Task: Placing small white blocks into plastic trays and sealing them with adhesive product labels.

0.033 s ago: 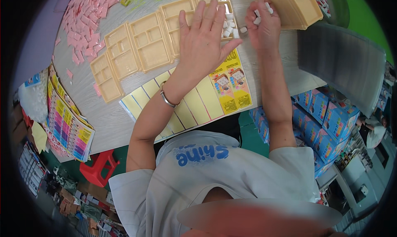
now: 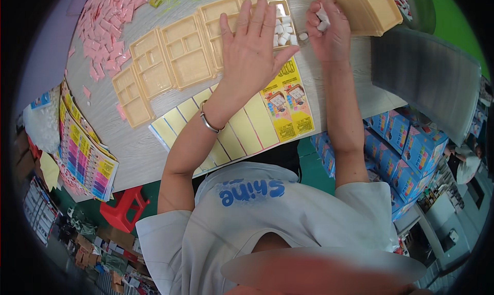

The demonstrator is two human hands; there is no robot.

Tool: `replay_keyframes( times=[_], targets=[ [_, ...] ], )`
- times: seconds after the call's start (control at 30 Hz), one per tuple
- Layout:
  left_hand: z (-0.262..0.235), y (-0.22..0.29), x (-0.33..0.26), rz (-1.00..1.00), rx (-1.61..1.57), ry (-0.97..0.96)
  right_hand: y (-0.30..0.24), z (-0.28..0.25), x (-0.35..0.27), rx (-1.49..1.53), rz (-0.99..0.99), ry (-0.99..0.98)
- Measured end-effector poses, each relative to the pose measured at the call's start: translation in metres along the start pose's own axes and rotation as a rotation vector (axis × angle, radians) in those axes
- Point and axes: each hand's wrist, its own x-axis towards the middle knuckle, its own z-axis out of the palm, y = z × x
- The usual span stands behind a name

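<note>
My left hand (image 2: 250, 56) lies flat with spread fingers over a row of tan plastic compartment trays (image 2: 192, 58), covering part of the right-hand ones. Just right of its fingers, small white chunky pieces (image 2: 283, 32) sit in a compartment of the end tray. My right hand (image 2: 332, 35) is raised beside that tray, palm turned up. Its curled fingers hold several white pieces (image 2: 322, 22) of the same sort. One loose white piece (image 2: 303, 36) rests on the table between the tray and my right hand.
Pink sachets (image 2: 105, 30) are heaped at the far left. A yellow printed card sheet (image 2: 247, 122) lies under my left forearm; more printed sheets (image 2: 90, 146) stack at the left edge. A tan tray stack (image 2: 368, 12) and a translucent bin (image 2: 424, 79) stand right, blue boxes (image 2: 406, 146) below.
The white pieces have shifted slightly inside my right hand as its fingers moved. My left hand has moved very slightly left.
</note>
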Motion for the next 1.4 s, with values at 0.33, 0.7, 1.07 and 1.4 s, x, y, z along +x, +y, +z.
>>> replay_keyframes(
  times=[0.33, 0.7, 1.07, 1.4],
  targets=[
    [-0.003, -0.004, 0.004, 0.057, 0.026, 0.08, -0.055, -0.024, -0.026, -1.053, -0.015, -0.315],
    [-0.019, -0.028, 0.011, -0.015, -0.048, 0.114, -0.033, -0.01, -0.035, -1.431, -0.195, -0.434],
    [-0.012, -0.032, 0.01, 0.006, -0.044, 0.078, -0.04, -0.023, -0.025, -0.955, -0.056, -0.387],
    [-0.002, -0.032, 0.014, 0.066, -0.014, 0.161, -0.04, -0.013, -0.021, -0.393, 0.208, -0.419]
  ],
)
